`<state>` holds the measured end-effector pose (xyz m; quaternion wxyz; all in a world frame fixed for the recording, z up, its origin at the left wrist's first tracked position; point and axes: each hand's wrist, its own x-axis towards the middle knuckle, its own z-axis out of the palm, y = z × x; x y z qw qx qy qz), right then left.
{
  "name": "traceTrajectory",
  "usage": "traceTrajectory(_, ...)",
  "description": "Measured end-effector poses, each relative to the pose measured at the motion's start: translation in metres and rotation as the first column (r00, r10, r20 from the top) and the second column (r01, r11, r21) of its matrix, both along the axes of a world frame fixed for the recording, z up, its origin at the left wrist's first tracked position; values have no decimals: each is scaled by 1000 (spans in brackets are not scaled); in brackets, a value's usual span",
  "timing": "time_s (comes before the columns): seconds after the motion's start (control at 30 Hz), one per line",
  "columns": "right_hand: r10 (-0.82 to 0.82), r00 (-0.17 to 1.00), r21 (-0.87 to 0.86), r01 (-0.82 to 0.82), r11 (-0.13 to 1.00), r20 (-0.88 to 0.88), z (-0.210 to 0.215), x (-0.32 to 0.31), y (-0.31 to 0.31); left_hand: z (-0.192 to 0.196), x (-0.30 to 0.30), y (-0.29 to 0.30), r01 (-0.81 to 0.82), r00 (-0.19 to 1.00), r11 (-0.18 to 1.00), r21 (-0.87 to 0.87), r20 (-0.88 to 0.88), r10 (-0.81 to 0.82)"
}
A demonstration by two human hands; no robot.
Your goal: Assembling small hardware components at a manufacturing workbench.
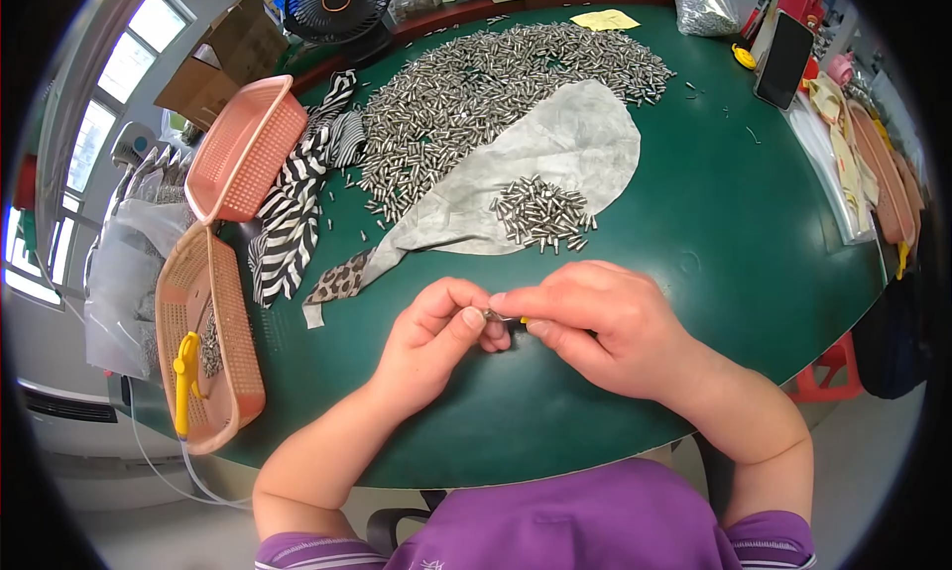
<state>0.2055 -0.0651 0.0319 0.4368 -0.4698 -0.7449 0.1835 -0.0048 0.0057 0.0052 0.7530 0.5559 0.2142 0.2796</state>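
Observation:
My left hand (433,334) pinches a small silvery metal piece (488,314) between thumb and fingertips, above the near part of the green table. My right hand (617,324) is closed on a thin tool with a yellow part (525,320), its fingertips meeting those of the left. Most of that tool is hidden in the fingers, and its exact kind does not show. Beyond the hands, a small heap of metal cylinders (543,213) lies on a grey-white cloth (585,124). A much larger pile of similar cylinders (426,114) spreads behind the cloth.
At the left stand two pink plastic baskets, the nearer basket (253,372) holding a yellow-handled tool (185,372) and metal pieces. Zebra-striped fabric (297,203) lies beside them. A black fan (339,7) stands at the back left, a phone (781,62) at the back right.

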Motion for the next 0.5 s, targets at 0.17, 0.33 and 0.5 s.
traceTrajectory(0.17,1,1000,-4,-1,1000,1,-2,0,0,-1,0,0,3,1000,1000,-18,4,-3)
traceTrajectory(0.33,9,1000,-16,-9,1000,5,-1,1,-1,1,0,-1,16,999,1000,-6,-33,-17)
traceTrajectory(0.5,-126,946,163,80,983,298,5,-1,-5,4,1,1,52,999,997,-52,9,-52)
